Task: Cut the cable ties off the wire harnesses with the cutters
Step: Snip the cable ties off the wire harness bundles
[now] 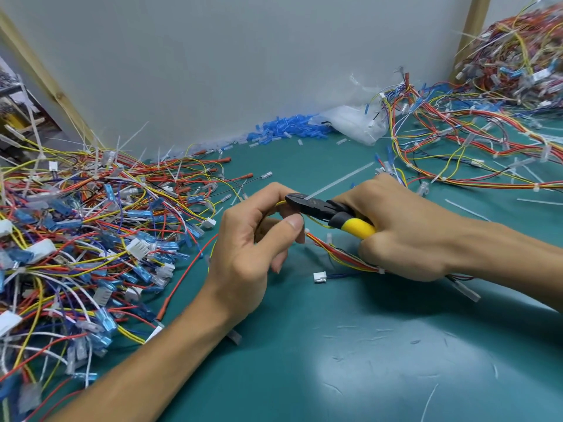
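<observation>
Head view: my right hand (405, 236) clenches the yellow handles of the cutters (320, 208), black jaws set on a white cable tie (338, 181). Just left of the cutters my left hand (253, 236) pinches the wire harness (333, 252), which trails beneath them across the green counter (365, 360).

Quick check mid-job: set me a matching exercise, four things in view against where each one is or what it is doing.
Things:
1. cutters
2. left hand
3. bag
4. white connector

Places or states:
A. alone on the mat
B. against the wall
C. gripped by the right hand
D. holds a yellow wire

Pairs: 1-C, 2-D, 3-B, 4-A
</observation>
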### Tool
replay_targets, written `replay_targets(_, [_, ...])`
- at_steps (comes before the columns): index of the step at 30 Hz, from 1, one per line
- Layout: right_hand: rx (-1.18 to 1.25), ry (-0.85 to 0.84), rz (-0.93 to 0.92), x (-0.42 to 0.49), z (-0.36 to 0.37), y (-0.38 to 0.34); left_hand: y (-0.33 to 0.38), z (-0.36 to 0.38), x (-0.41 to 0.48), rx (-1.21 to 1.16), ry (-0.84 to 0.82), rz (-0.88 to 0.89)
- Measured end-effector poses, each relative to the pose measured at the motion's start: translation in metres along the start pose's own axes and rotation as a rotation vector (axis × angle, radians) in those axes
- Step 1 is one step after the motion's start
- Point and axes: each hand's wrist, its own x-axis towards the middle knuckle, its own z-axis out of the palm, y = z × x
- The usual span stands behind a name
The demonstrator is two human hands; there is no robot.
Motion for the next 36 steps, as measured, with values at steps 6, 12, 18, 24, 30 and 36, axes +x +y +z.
replay_targets(6, [0.024, 0.018, 0.0, 0.001, -0.001, 0.002, 0.0, -0.001, 0.003, 0.081, 0.041, 0.013])
replay_targets(12, [-0.022, 0.085, -0.058, 0.003, -0.001, 0.009, 0.0, 0.0, 0.004, 0.173, 0.068, 0.039])
replay_targets(18, [-0.227, 0.187, -0.104, 0.003, -0.013, 0.015, -0.004, -0.003, 0.005, 0.157, 0.143, 0.034])
replay_targets(24, [-0.166, 0.198, -0.145, 0.005, -0.027, 0.021, -0.001, -0.003, 0.004, 0.063, 0.144, 0.048])
replay_targets(30, [-0.224, 0.115, -0.125, 0.002, -0.019, 0.013, 0.0, 0.001, 0.003, 0.096, 0.145, 0.061])
replay_targets(36, [-0.232, 0.092, -0.104, -0.002, -0.013, 0.004, 0.0, 0.002, 0.001, 0.009, 0.173, 0.051])
